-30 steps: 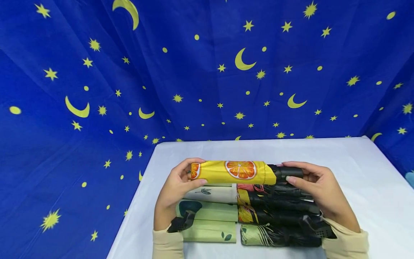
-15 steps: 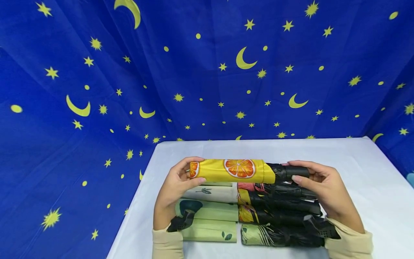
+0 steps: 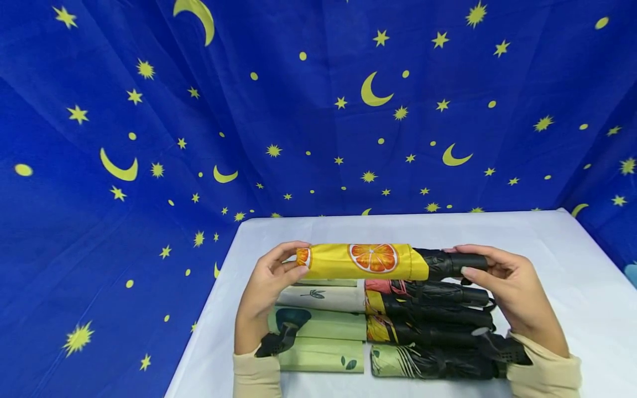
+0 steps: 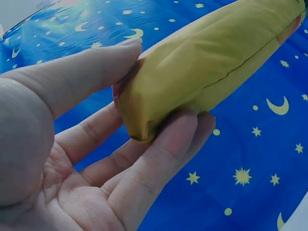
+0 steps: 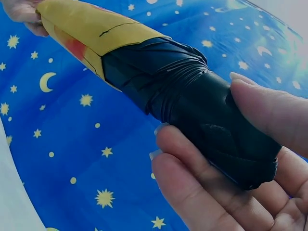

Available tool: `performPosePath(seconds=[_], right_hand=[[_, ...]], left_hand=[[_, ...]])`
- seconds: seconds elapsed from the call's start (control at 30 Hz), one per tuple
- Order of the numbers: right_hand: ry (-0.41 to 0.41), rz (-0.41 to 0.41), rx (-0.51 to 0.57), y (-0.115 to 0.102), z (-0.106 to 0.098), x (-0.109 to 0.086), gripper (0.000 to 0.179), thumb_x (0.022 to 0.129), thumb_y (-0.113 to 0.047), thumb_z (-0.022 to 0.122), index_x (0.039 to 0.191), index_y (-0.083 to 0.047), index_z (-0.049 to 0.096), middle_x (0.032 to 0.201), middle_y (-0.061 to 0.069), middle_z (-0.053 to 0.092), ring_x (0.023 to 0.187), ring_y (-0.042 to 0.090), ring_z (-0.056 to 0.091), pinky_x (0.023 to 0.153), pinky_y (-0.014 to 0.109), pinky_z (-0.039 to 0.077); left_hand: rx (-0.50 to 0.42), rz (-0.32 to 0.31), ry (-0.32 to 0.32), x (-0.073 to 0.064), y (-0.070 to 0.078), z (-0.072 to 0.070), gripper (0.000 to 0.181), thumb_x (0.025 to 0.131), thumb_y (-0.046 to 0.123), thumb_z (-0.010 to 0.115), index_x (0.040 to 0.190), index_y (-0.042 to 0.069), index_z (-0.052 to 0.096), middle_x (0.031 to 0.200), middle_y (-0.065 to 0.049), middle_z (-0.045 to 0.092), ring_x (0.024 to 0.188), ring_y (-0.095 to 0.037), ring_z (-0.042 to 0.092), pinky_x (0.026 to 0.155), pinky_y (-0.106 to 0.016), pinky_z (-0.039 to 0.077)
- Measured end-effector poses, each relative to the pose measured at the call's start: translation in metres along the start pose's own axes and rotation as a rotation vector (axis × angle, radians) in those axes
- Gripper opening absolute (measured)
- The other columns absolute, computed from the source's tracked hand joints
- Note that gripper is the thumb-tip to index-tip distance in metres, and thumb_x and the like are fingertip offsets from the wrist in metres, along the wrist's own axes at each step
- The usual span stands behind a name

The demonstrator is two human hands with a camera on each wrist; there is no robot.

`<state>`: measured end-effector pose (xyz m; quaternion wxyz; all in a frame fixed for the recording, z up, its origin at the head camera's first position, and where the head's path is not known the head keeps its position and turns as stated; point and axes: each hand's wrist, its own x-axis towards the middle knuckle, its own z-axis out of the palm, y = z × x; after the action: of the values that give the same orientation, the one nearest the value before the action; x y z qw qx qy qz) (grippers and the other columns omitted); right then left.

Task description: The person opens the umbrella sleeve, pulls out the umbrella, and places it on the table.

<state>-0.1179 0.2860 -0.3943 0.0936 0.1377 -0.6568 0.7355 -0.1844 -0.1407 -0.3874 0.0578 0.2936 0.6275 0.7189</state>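
A folded black umbrella (image 3: 443, 264) is held level above the table, its left part inside a yellow sleeve (image 3: 328, 262) printed with orange slices. My left hand (image 3: 260, 296) pinches the sleeve's far left end between thumb and fingers. At the other end, my right hand (image 3: 520, 290) grips the black handle with the thumb on top and fingers beneath. In the right wrist view, gathered dark fabric (image 5: 159, 77) shows between the sleeve's mouth and the handle (image 5: 221, 125). The left wrist view has the yellow cloth (image 4: 202, 62) filling the space between thumb and fingertips.
On the white table (image 3: 587, 287), pale green and white sleeves (image 3: 323, 326) lie in a column on the left. Beside them on the right are several folded umbrellas, including a green-and-black one (image 3: 428, 362). A blue star-and-moon curtain (image 3: 318, 110) hangs behind.
My right hand has moved to the right with the umbrella handle, and more black fabric shows beyond the sleeve's mouth. The left hand stays almost in place, its fingertips nearer the sleeve's end.
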Motion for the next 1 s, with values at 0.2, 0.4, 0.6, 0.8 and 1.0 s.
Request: performPosePath(seconds=[0.2,0.4,0.6,0.8,1.0], right_hand=[[-0.032,-0.038,0.013,-0.001,-0.006,-0.001,0.039,0.093,0.023,0.056,0.132,0.023,0.051,0.121,0.014,0.072,0.095,0.014,0.067,0.071,0.024,0.056],[-0.026,-0.016,-0.029,-0.004,-0.010,-0.003,0.040,0.094,0.021,0.057,0.133,0.023,0.050,0.126,0.015,0.070,0.098,0.014,0.067,0.073,0.026,0.057],[-0.027,-0.012,-0.043,-0.005,-0.012,-0.003,0.038,0.094,0.021,0.058,0.132,0.021,0.052,0.126,0.016,0.069,0.100,0.016,0.068,0.074,0.026,0.057],[-0.057,-0.099,0.012,-0.002,-0.017,-0.003,0.038,0.092,0.026,0.052,0.131,0.024,0.051,0.127,0.022,0.068,0.102,0.020,0.068,0.070,0.028,0.055],[-0.103,-0.163,0.125,0.003,-0.022,-0.002,0.042,0.090,0.033,0.045,0.131,0.026,0.048,0.129,0.027,0.065,0.116,0.027,0.066,0.078,0.029,0.058]], left_hand=[[-0.001,-0.001,0.017,-0.001,0.000,-0.002,0.037,0.096,-0.003,0.068,0.132,-0.006,0.060,0.123,-0.013,0.063,0.100,-0.021,0.069,0.082,-0.031,0.059],[-0.004,-0.018,0.063,-0.002,0.000,-0.004,0.036,0.094,-0.003,0.071,0.129,-0.002,0.063,0.122,-0.013,0.065,0.100,-0.021,0.070,0.081,-0.029,0.059],[0.003,-0.012,0.065,-0.002,-0.001,-0.004,0.035,0.094,-0.004,0.070,0.128,-0.006,0.063,0.118,-0.012,0.068,0.100,-0.021,0.070,0.081,-0.030,0.059],[0.008,-0.003,0.063,-0.003,-0.002,-0.006,0.037,0.094,-0.007,0.069,0.130,-0.013,0.060,0.117,-0.012,0.069,0.101,-0.021,0.071,0.081,-0.029,0.059],[0.002,0.002,0.063,-0.003,-0.001,-0.007,0.039,0.093,-0.007,0.070,0.130,-0.016,0.059,0.116,-0.011,0.070,0.102,-0.021,0.071,0.081,-0.029,0.060]])
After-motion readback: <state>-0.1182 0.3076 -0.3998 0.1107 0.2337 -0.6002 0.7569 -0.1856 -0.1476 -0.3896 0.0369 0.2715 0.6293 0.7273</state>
